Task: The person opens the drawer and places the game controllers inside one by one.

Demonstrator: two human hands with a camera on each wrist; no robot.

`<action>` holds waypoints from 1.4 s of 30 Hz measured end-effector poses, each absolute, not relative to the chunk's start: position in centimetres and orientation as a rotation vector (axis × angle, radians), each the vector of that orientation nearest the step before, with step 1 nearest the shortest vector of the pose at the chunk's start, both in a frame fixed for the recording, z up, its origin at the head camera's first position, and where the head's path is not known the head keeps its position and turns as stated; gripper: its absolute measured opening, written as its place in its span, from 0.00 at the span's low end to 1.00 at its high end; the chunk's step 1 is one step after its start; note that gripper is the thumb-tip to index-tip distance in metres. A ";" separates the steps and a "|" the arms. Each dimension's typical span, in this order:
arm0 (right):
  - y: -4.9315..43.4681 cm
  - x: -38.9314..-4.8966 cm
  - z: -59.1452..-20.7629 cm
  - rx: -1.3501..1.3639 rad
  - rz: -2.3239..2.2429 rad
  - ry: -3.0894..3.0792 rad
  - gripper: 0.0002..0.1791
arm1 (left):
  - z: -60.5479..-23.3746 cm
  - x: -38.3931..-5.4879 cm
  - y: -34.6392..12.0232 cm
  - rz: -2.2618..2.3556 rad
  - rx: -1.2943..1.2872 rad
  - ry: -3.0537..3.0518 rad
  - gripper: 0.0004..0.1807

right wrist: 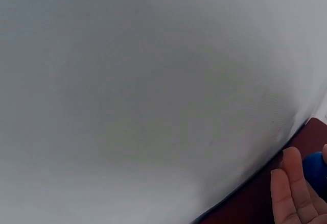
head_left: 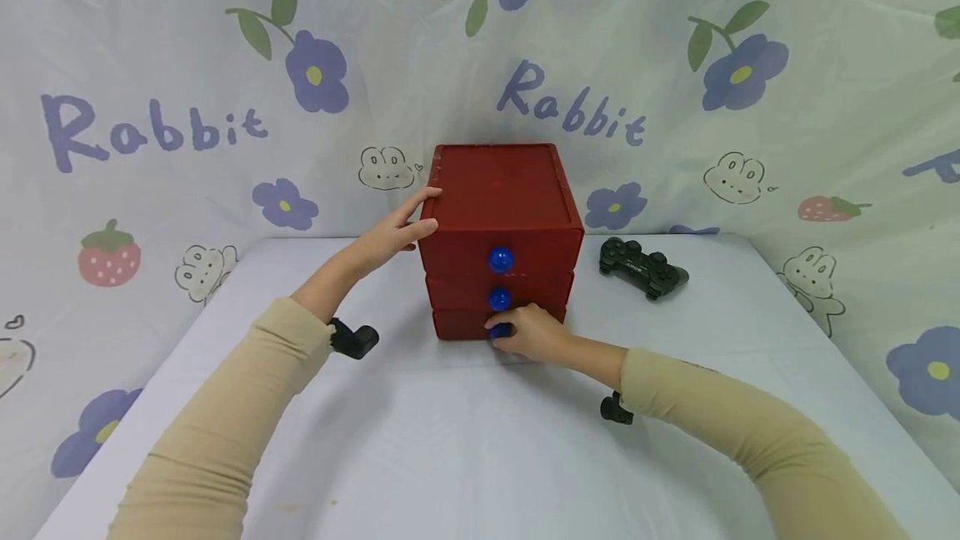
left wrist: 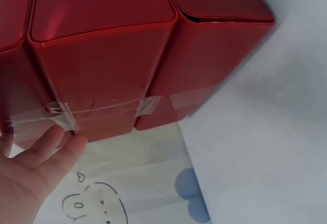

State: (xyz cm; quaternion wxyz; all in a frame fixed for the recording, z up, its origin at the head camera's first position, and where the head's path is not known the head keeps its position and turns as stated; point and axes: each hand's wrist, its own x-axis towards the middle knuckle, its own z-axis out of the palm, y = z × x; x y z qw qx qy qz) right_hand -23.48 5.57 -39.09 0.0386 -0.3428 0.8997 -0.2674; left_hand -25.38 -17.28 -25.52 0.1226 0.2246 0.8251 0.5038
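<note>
A red three-drawer box (head_left: pixel 498 190) stands at the back of the white table, each drawer front bearing a round blue knob. My left hand (head_left: pixel 390 236) rests against the box's upper left side, its fingers extended; in the left wrist view the fingertips (left wrist: pixel 71 142) touch that side near a strip of clear tape (left wrist: pixel 107 110). At the lowest drawer, my right hand (head_left: pixel 531 332) pinches the bottom blue knob (head_left: pixel 501 330) between thumb and fingers. The right wrist view shows that blue knob (right wrist: pixel 316 170) beside the fingers. Above it are the middle knob (head_left: pixel 499 299) and top knob (head_left: pixel 500 259).
A black game controller (head_left: pixel 643 267) lies on the table to the right of the box. Behind hangs a pale cloth (head_left: pixel 420 90) printed with flowers, rabbits and lettering. The white tabletop (head_left: pixel 450 457) stretches in front of the box. Black wrist cameras (head_left: pixel 354 340) sit at both cuffs.
</note>
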 end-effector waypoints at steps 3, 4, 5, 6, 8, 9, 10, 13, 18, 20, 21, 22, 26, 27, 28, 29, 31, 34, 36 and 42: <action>5.4 -23.8 -39.3 -1.048 -0.823 2.772 0.15 | -25.5 -25.4 -17.3 1.467 0.655 2.408 0.29; 5.4 -23.8 -39.4 -1.054 -0.822 2.775 0.14 | -25.6 -25.4 -17.3 1.467 0.655 2.409 0.29; 5.4 -23.9 -39.4 -1.060 -0.819 2.778 0.14 | -25.6 -25.4 -17.3 1.467 0.655 2.408 0.29; 5.4 -23.9 -39.5 -1.058 -0.818 2.781 0.14 | -25.6 -25.4 -17.3 1.468 0.654 2.407 0.29; 5.4 -23.9 -39.5 -1.059 -0.825 2.783 0.14 | -25.6 -25.4 -17.4 1.468 0.652 2.407 0.29; 5.4 -23.8 -39.5 -1.060 -0.830 2.781 0.14 | -25.6 -25.4 -17.4 1.466 0.652 2.408 0.29; 5.4 -23.8 -39.5 -1.061 -0.835 2.778 0.14 | -25.5 -25.4 -17.4 1.465 0.652 2.409 0.29; 5.4 -23.3 -39.5 -1.056 -0.857 2.751 0.14 | -25.5 -25.3 -17.4 1.461 0.651 2.415 0.29; 5.5 -22.3 -39.5 -1.053 -0.848 2.735 0.14 | -25.4 -25.3 -17.3 1.464 0.654 2.412 0.29; 5.5 -22.0 -39.5 -1.059 -0.841 2.741 0.14 | -25.4 -25.3 -17.3 1.463 0.655 2.412 0.29; 5.5 -21.8 -39.5 -1.062 -0.840 2.743 0.14 | -25.4 -25.3 -17.3 1.462 0.654 2.412 0.29; 5.5 -21.7 -39.5 -1.066 -0.835 2.747 0.14 | -25.4 -25.3 -17.3 1.462 0.652 2.412 0.29; 5.6 -20.9 -39.5 -1.068 -0.808 2.759 0.14 | -25.5 -25.3 -17.3 1.463 0.642 2.412 0.29; 5.6 -20.7 -39.5 -1.072 -0.802 2.761 0.14 | -25.5 -25.3 -17.3 1.464 0.640 2.411 0.29; 5.6 -20.5 -39.5 -1.074 -0.800 2.760 0.14 | -25.5 -25.3 -17.3 1.467 0.640 2.409 0.29; 5.6 -20.3 -39.5 -1.075 -0.800 2.757 0.14 | -25.5 -25.3 -17.3 1.466 0.641 2.408 0.29; 5.7 -19.9 -39.6 -1.083 -0.801 2.751 0.14 | -25.5 -25.3 -17.3 1.470 0.641 2.406 0.29; 5.8 -19.4 -39.6 -1.091 -0.809 2.748 0.14 | -25.5 -25.3 -17.3 1.473 0.641 2.403 0.29; 5.9 -19.2 -39.6 -1.093 -0.810 2.748 0.14 | -25.5 -25.3 -17.3 1.475 0.638 2.401 0.29; 6.1 -18.4 -39.7 -1.085 -0.834 2.697 0.16 | -25.5 -25.3 -17.3 1.463 0.635 2.411 0.29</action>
